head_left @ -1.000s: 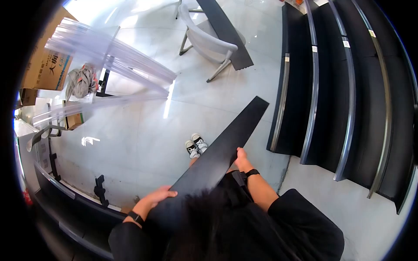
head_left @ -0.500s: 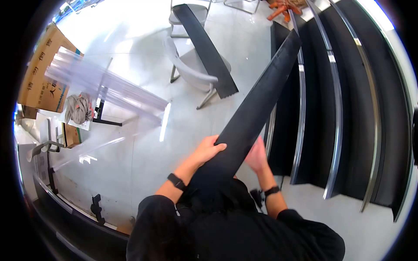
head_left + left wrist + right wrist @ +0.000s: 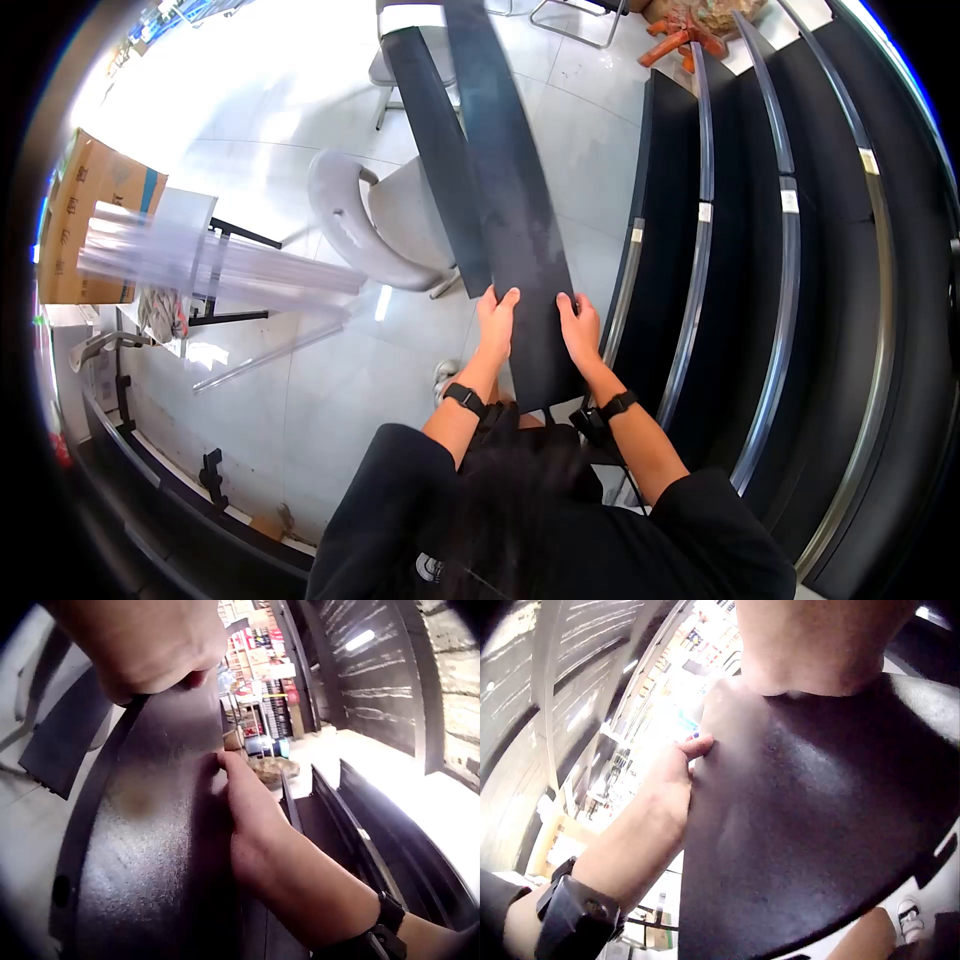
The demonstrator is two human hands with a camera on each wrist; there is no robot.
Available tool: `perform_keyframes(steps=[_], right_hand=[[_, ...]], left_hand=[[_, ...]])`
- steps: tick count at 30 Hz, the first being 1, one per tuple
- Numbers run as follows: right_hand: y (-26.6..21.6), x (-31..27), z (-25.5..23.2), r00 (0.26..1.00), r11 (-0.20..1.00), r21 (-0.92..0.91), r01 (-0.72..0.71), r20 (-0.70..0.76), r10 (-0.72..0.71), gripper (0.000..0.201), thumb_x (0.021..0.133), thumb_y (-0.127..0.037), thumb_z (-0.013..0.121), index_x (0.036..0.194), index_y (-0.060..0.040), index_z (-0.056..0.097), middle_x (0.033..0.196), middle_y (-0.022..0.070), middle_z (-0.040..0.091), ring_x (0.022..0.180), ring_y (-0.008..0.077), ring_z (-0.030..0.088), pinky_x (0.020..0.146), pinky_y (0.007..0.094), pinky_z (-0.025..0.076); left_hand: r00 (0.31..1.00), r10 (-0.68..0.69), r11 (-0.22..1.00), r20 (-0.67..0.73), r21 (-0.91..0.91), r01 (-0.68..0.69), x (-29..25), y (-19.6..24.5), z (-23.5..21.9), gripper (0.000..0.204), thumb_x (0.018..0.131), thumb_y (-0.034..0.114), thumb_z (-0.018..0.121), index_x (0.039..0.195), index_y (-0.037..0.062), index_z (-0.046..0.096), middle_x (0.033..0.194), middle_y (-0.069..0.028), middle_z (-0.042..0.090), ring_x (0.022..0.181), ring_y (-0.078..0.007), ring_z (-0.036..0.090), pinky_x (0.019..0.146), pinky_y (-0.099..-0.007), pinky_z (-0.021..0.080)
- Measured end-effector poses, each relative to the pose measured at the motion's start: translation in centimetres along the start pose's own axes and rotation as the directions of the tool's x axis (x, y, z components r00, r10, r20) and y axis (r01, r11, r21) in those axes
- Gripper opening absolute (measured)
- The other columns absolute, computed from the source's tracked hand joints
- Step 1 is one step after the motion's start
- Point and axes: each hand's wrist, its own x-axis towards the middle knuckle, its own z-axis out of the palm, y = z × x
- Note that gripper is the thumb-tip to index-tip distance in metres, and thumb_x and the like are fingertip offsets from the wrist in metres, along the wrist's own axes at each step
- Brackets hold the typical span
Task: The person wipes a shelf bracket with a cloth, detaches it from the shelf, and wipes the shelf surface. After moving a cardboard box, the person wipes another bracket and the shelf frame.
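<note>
A long black shelf panel [image 3: 525, 230] stretches away from the person's body, tilted slightly left toward its far end. My left hand [image 3: 494, 325] holds its left edge near the close end, with the thumb on the top face. On the opposite edge my right hand [image 3: 582, 335] grips it the same way, at about the same height. The right wrist view shows the panel's dark face [image 3: 795, 825] close up, and slots along its edge. Fingers under the panel are mostly hidden. Beyond it, a second black panel [image 3: 425, 130] lies across chairs, partly overlapped by the held one in the head view.
A pale chair [image 3: 345, 225] stands ahead to the left. Clear plastic strips [image 3: 250, 265] jut out beside a cardboard box [image 3: 85, 215]. At the right run several black shelves [image 3: 745, 290] with strips along their edges. An orange-brown wooden piece [image 3: 685, 38] sits at their far end.
The held panel has swung from pointing up-right to pointing nearly straight ahead, its far end moving left over the chairs. My hands now face each other on its two edges.
</note>
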Motion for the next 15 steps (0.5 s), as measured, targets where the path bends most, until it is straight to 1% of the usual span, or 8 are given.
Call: perform_keyframes(steps=[1, 3, 4, 7, 9, 11, 12, 15], right_hand=[[-0.5, 1.8, 0.5, 1.000, 1.000, 0.000, 0.003, 0.008, -0.003, 0.053, 0.082, -0.039, 0.054, 0.105, 0.0085, 0.055, 0.098, 0.0248, 0.061, 0.093, 0.0351, 0.059, 0.081, 0.0367, 0.045], [-1.1, 4.9, 2.2, 0.991, 0.989, -0.060, 0.137, 0.019, -0.136, 0.050, 0.082, -0.039, 0.055, 0.099, 0.0079, 0.057, 0.087, 0.0238, 0.063, 0.083, 0.0326, 0.062, 0.076, 0.0357, 0.046], [-1.3, 6.4, 3.3, 0.991, 0.986, -0.103, 0.132, 0.028, -0.130, 0.051, 0.081, -0.040, 0.054, 0.101, 0.0074, 0.057, 0.093, 0.0257, 0.062, 0.089, 0.0370, 0.060, 0.080, 0.0377, 0.045], [-1.6, 11.2, 6.3, 0.989, 0.984, -0.153, 0.095, 0.123, -0.076, 0.051, 0.081, -0.039, 0.053, 0.101, 0.0073, 0.057, 0.094, 0.0263, 0.061, 0.091, 0.0373, 0.060, 0.080, 0.0388, 0.045], [-1.3, 14.0, 8.4, 0.984, 0.978, -0.154, 0.137, 0.135, -0.116, 0.050, 0.082, -0.039, 0.053, 0.102, 0.0065, 0.057, 0.092, 0.0263, 0.062, 0.089, 0.0384, 0.059, 0.079, 0.0400, 0.046], [-1.6, 15.9, 10.0, 0.983, 0.975, -0.208, 0.085, 0.180, -0.047, 0.050, 0.082, -0.041, 0.053, 0.100, 0.0059, 0.057, 0.089, 0.0260, 0.062, 0.086, 0.0390, 0.059, 0.076, 0.0410, 0.046], [-1.4, 16.8, 11.0, 0.988, 0.977, -0.192, 0.097, 0.139, -0.071, 0.049, 0.082, -0.042, 0.053, 0.098, 0.0046, 0.057, 0.086, 0.0256, 0.062, 0.084, 0.0395, 0.059, 0.074, 0.0417, 0.045], [-0.9, 18.8, 13.2, 0.984, 0.990, -0.116, 0.083, 0.164, -0.064, 0.047, 0.082, -0.041, 0.053, 0.096, 0.0035, 0.057, 0.086, 0.0247, 0.062, 0.084, 0.0394, 0.059, 0.074, 0.0423, 0.045]], left_hand=[[1.000, 0.004, 1.000, -0.008, -0.001, -0.004, 1.5, -0.4, -0.1, 0.021, 0.084, 0.007, 0.054, 0.102, -0.0025, 0.055, 0.094, -0.0054, 0.060, 0.084, -0.0135, 0.055, 0.077, -0.0265, 0.044], [0.996, -0.007, 0.998, -0.093, -0.070, 0.000, 4.1, -0.6, -0.2, 0.020, 0.084, 0.006, 0.053, 0.102, -0.0017, 0.055, 0.095, -0.0057, 0.061, 0.084, -0.0144, 0.056, 0.078, -0.0270, 0.044], [0.991, -0.008, 0.997, -0.130, -0.072, -0.002, 5.8, -0.9, -0.5, 0.019, 0.084, 0.006, 0.053, 0.101, -0.0010, 0.056, 0.097, -0.0063, 0.061, 0.086, -0.0154, 0.057, 0.079, -0.0277, 0.044], [0.982, -0.024, 0.996, -0.188, -0.094, 0.006, 10.6, -1.3, -1.1, 0.019, 0.084, 0.006, 0.053, 0.101, -0.0006, 0.057, 0.097, -0.0059, 0.061, 0.088, -0.0153, 0.056, 0.079, -0.0276, 0.044], [0.972, -0.051, 0.994, -0.229, -0.111, 0.026, 13.8, -1.9, -1.7, 0.019, 0.085, 0.005, 0.053, 0.102, -0.0008, 0.057, 0.097, -0.0053, 0.060, 0.087, -0.0152, 0.056, 0.079, -0.0272, 0.044], [0.962, -0.019, 0.998, -0.273, -0.067, 0.001, 16.6, -2.6, -2.5, 0.018, 0.085, 0.006, 0.053, 0.101, -0.0011, 0.057, 0.096, -0.0045, 0.061, 0.085, -0.0140, 0.056, 0.078, -0.0267, 0.044], [0.965, -0.008, 0.999, -0.261, -0.033, 0.000, 17.8, -3.0, -3.1, 0.020, 0.085, 0.009, 0.054, 0.104, 0.0007, 0.057, 0.097, -0.0050, 0.060, 0.088, -0.0155, 0.057, 0.079, -0.0279, 0.044], [0.967, -0.051, 0.998, -0.251, 0.023, 0.059, 20.8, -3.3, -4.6, 0.021, 0.085, 0.012, 0.055, 0.104, 0.0014, 0.057, 0.098, -0.0041, 0.060, 0.088, -0.0149, 0.056, 0.079, -0.0276, 0.043]])
